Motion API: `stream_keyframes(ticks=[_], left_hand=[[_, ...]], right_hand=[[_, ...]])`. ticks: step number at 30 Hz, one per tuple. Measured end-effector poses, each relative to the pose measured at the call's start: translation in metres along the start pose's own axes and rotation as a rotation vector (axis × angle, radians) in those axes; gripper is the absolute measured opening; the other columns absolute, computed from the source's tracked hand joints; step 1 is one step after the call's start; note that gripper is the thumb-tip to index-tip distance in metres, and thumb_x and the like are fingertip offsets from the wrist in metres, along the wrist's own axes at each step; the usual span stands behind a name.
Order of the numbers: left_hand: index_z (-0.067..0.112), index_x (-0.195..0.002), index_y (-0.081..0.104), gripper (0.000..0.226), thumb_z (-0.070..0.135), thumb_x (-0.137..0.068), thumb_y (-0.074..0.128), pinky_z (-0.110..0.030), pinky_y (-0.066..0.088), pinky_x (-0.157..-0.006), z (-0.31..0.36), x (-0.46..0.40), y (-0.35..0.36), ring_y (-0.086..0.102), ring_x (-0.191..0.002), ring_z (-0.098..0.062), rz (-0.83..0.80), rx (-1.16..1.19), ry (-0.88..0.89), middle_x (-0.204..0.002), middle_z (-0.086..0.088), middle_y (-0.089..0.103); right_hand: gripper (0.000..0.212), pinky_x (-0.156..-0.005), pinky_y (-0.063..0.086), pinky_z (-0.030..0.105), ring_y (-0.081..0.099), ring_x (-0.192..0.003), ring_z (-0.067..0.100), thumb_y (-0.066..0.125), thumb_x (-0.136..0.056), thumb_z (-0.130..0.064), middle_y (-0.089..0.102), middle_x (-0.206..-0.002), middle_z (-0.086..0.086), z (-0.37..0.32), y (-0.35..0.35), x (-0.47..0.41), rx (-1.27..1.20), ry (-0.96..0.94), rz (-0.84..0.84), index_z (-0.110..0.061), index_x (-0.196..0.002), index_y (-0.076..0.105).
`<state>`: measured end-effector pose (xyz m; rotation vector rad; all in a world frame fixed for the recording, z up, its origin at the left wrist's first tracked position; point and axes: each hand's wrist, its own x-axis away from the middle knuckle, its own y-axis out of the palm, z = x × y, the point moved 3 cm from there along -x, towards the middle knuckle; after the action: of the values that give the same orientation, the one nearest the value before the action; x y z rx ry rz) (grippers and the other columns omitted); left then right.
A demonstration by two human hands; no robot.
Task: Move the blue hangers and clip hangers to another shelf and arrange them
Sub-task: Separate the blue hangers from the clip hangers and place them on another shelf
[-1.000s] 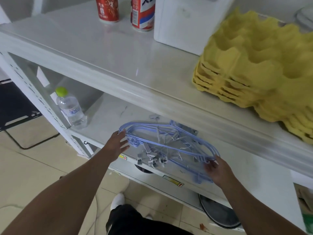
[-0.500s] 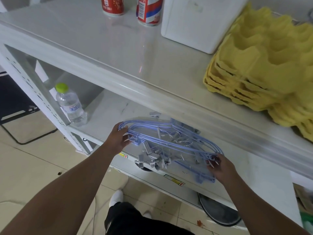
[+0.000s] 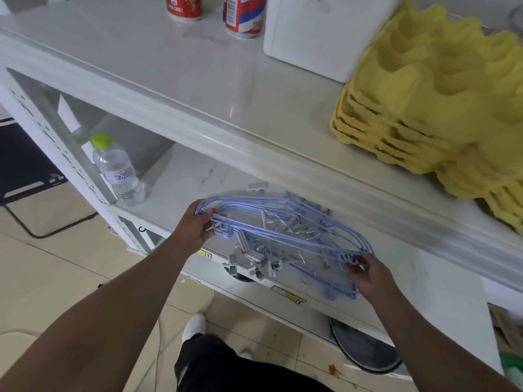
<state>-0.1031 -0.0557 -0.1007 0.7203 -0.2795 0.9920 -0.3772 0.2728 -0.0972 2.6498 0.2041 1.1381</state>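
The bundle of blue hangers [image 3: 285, 236] lies at the near edge of the lower shelf [image 3: 181, 179], under the overhang of the upper shelf [image 3: 175, 80], with the grey clip hangers [image 3: 252, 257] tangled among them and spilling over the shelf's near lip. The left hand [image 3: 198, 230] grips the left end of the bundle, fingers curled round the bent wire ends. The right hand [image 3: 365, 274] holds the right end, fingertips pinching the notched shoulders of the hangers. The step in hand appears to be gathering the bundle for a lift clear of this shelf. Recommended practice: keep both ends held level so the stack does not fan out; draw the bundle toward the person before raising it, since the upper shelf's front rail sits close above its far side; watch the loose clips and thin wire hooks in the middle, which look liable to snag on one another or drop. A water bottle [image 3: 119, 171] stands at the far left of the lower shelf, apart from the bundle. On the upper shelf stand two cans [image 3: 243, 15] and a white box [image 3: 325, 35] at the far side, with stacked yellow trays [image 3: 441, 103] on the right; the open stretch at the near left looks the likeliest landing place.
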Motion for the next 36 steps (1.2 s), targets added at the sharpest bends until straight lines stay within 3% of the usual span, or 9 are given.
stream_keyframes(ticks=[4, 12, 17, 21, 23, 26, 30, 33, 36], left_hand=[[0.022, -0.101, 0.057, 0.028, 0.002, -0.101, 0.038, -0.033, 0.059, -0.062, -0.002, 0.006, 0.002, 0.074, -0.07, -0.019, 0.02, 0.019, 0.014, -0.088, -0.008, 0.065], [0.016, -0.107, 0.056, 0.015, 0.007, -0.1, 0.046, -0.031, 0.058, -0.064, 0.003, 0.008, 0.003, 0.071, -0.063, -0.015, 0.025, -0.034, 0.058, -0.086, -0.008, 0.064], [0.016, -0.117, 0.053, 0.023, 0.004, -0.099, 0.046, -0.034, 0.055, -0.068, 0.012, 0.008, 0.008, 0.066, -0.072, -0.02, 0.074, -0.026, 0.047, -0.087, -0.006, 0.065], [0.017, -0.097, 0.056, 0.017, 0.003, -0.098, 0.046, -0.033, 0.051, -0.066, 0.014, 0.008, 0.01, 0.065, -0.053, -0.014, 0.087, -0.03, 0.036, -0.082, -0.006, 0.062], [0.017, -0.092, 0.056, 0.016, 0.006, -0.099, 0.047, -0.033, 0.051, -0.065, 0.011, 0.007, 0.011, 0.062, -0.053, -0.015, 0.102, -0.019, 0.026, -0.082, -0.007, 0.062], [0.017, -0.095, 0.055, 0.014, 0.007, -0.1, 0.046, -0.031, 0.051, -0.062, 0.007, 0.007, 0.013, 0.061, -0.05, -0.014, 0.106, -0.006, 0.019, -0.083, -0.007, 0.062], [0.012, -0.111, 0.051, 0.013, 0.007, -0.1, 0.047, -0.025, 0.054, -0.054, 0.002, 0.008, 0.013, 0.062, -0.06, -0.017, 0.126, 0.024, 0.012, -0.085, -0.007, 0.063], [0.013, -0.102, 0.052, 0.009, 0.006, -0.1, 0.046, -0.023, 0.054, -0.048, -0.004, 0.008, 0.009, 0.061, -0.069, -0.023, 0.146, 0.065, -0.004, -0.086, -0.009, 0.062], [0.014, -0.094, 0.053, 0.012, 0.005, -0.1, 0.047, -0.023, 0.054, -0.047, -0.012, 0.006, 0.008, 0.061, -0.066, -0.022, 0.149, 0.085, -0.015, -0.085, -0.009, 0.06]], right_hand=[[0.016, -0.049, 0.059, 0.038, 0.059, -0.085, 0.034, 0.05, -0.098, -0.001, 0.058, -0.088, 0.019, -0.002, -0.002, 0.007, -0.004, -0.008, -0.004, -0.003, -0.082, 0.051], [0.016, -0.05, 0.059, 0.038, 0.06, -0.082, 0.034, 0.051, -0.096, 0.0, 0.056, -0.086, 0.019, -0.004, -0.002, 0.006, -0.033, 0.02, -0.001, -0.003, -0.081, 0.051], [0.018, -0.049, 0.06, 0.035, 0.061, -0.08, 0.032, 0.05, -0.098, -0.004, 0.058, -0.087, 0.018, -0.005, 0.004, 0.014, -0.033, 0.018, -0.005, -0.004, -0.08, 0.053], [0.019, -0.048, 0.059, 0.033, 0.061, -0.079, 0.03, 0.051, -0.096, -0.003, 0.058, -0.087, 0.018, -0.01, 0.008, 0.013, -0.03, -0.003, -0.002, -0.002, -0.077, 0.053], [0.018, -0.047, 0.058, 0.031, 0.062, -0.079, 0.031, 0.052, -0.096, -0.003, 0.059, -0.087, 0.019, -0.014, 0.008, 0.013, -0.018, -0.015, -0.004, -0.002, -0.078, 0.054], [0.02, -0.046, 0.058, 0.029, 0.064, -0.071, 0.031, 0.052, -0.096, -0.003, 0.064, -0.077, 0.019, -0.024, 0.01, 0.014, -0.002, -0.044, 0.007, -0.002, -0.076, 0.053], [0.02, -0.045, 0.058, 0.031, 0.07, -0.053, 0.028, 0.052, -0.095, -0.002, 0.058, -0.083, 0.018, -0.032, 0.02, 0.015, 0.028, -0.054, -0.011, -0.001, -0.075, 0.052], [0.015, -0.044, 0.057, 0.029, 0.063, -0.071, 0.029, 0.05, -0.097, -0.001, 0.055, -0.084, 0.016, -0.037, 0.03, 0.016, 0.125, -0.061, -0.005, -0.001, -0.083, 0.053], [0.006, -0.049, 0.059, 0.025, 0.059, -0.079, 0.023, 0.049, -0.099, -0.004, 0.054, -0.09, 0.011, -0.043, 0.032, 0.012, 0.234, -0.073, -0.019, -0.001, -0.097, 0.053]])
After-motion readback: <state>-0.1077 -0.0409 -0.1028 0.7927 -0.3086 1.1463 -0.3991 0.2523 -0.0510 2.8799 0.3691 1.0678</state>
